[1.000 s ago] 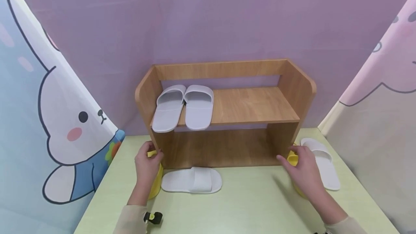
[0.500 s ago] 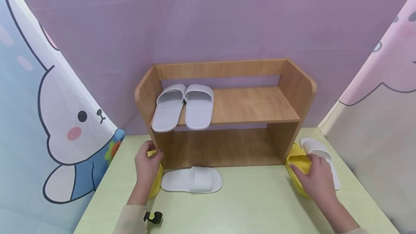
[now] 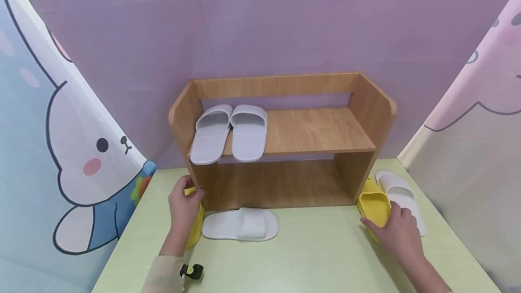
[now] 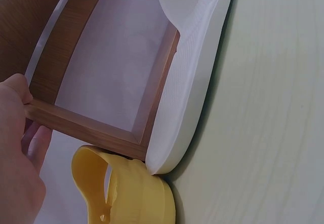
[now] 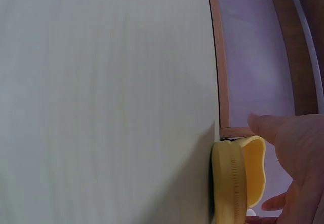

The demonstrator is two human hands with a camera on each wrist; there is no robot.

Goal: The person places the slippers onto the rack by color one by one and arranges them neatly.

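In the head view, my left hand (image 3: 185, 205) pinches the front edge of the left side panel of the wooden shoe rack (image 3: 285, 184). The left wrist view shows the thumb on one face of the panel and fingers (image 4: 38, 148) on the other. A yellow slipper (image 3: 195, 227) stands below that hand, partly hidden. My right hand (image 3: 400, 232) hovers over another yellow slipper (image 3: 374, 207) beside the rack's right panel, thumb spread from the fingers. In the right wrist view, thumb and fingers stand apart above this slipper (image 5: 230, 183).
Two white slippers (image 3: 249, 141) sit side by side at the left of the upper shelf. One white slipper (image 3: 260, 225) lies crosswise before the rack, another (image 3: 399, 186) beyond the right yellow one. Purple cloth (image 3: 285, 21) hangs behind the pale green table (image 3: 309, 248).
My right hand has left the rack's right panel and shifted right and down, over the yellow slipper, showing more of it. The left hand keeps its grip on the rack.
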